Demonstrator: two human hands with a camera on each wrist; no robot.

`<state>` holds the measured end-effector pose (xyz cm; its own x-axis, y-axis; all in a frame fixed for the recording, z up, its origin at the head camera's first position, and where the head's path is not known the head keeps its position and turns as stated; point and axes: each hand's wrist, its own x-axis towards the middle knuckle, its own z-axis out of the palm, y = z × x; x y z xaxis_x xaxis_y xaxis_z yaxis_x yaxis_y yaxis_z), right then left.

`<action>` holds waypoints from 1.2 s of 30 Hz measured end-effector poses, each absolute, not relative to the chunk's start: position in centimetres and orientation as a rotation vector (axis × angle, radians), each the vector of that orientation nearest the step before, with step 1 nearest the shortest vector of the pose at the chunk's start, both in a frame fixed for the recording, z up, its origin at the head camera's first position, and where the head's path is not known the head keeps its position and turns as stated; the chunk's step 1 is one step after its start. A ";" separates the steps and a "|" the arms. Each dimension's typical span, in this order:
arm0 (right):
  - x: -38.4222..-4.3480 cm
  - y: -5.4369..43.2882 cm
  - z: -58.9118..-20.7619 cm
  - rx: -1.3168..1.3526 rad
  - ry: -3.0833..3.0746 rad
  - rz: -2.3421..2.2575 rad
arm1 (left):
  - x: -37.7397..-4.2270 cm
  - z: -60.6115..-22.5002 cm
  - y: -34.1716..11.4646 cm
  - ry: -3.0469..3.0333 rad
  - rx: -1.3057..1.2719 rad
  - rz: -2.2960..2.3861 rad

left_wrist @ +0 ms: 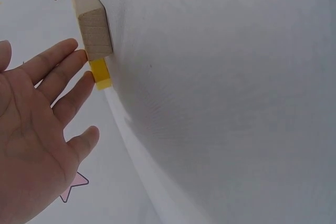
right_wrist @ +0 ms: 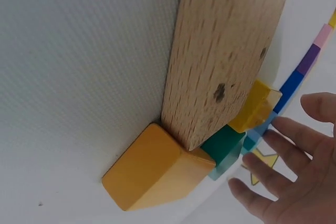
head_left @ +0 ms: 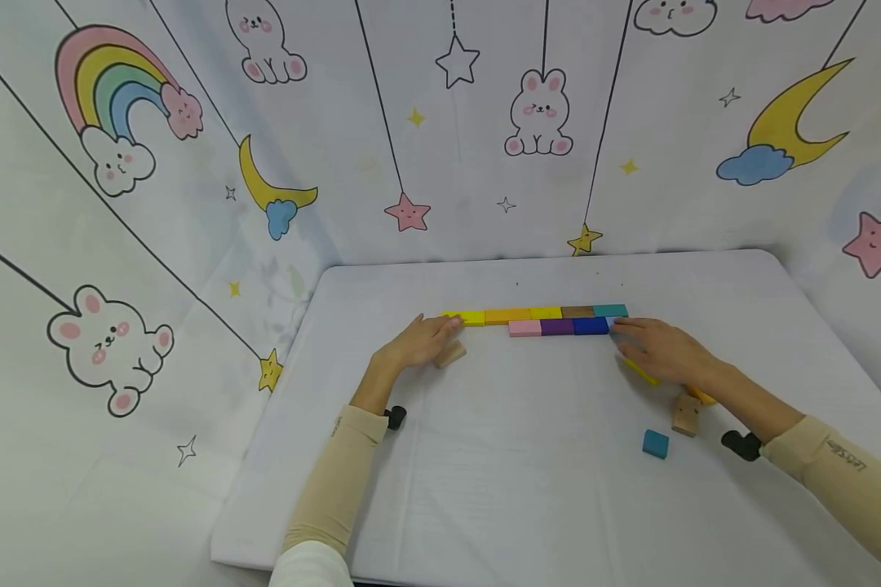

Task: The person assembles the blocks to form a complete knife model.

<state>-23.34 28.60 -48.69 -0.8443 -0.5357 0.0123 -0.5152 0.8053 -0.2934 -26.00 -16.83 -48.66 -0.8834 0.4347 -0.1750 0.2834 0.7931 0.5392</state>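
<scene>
Two rows of wooden blocks lie touching at the far part of the table. The back row has a yellow block [head_left: 470, 319], an orange block [head_left: 507, 316], another yellow one, a brown block [head_left: 577, 312] and a teal block [head_left: 611, 311]. In front lie a pink block [head_left: 524, 328], a purple block [head_left: 557, 327], a dark blue block [head_left: 591, 326] and a light blue block [right_wrist: 262, 128]. My left hand [head_left: 420, 338], fingers extended, touches the yellow block at the left end. The fingertips of my right hand [head_left: 664, 350] rest against the light blue block, fingers fairly straight.
A loose natural wood block [head_left: 450, 354] lies beside the left hand. Near the right hand are a yellow block [head_left: 642, 372], an orange block [right_wrist: 157, 169], a green block [right_wrist: 226, 150], a large natural wood block [head_left: 686, 415] and a teal block [head_left: 656, 443]. A patterned curtain [head_left: 470, 179] hangs behind.
</scene>
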 end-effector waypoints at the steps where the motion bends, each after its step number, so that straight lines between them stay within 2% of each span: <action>1: -23.3 28.6 -48.7 -0.846 2.916 -0.448 | -26.0 -48.6 -16.8 2.691 0.553 0.745; 12: -23.3 28.1 -48.4 -0.790 2.909 -0.476 | -26.1 -48.7 -16.9 2.689 0.569 0.739; 19: -22.8 26.1 -47.3 -0.793 2.900 -0.542 | -26.0 -48.6 -17.1 2.678 0.567 0.725; 36: -23.3 19.6 -46.8 -1.096 2.777 -0.483 | -26.1 -48.6 -17.6 2.658 0.606 0.691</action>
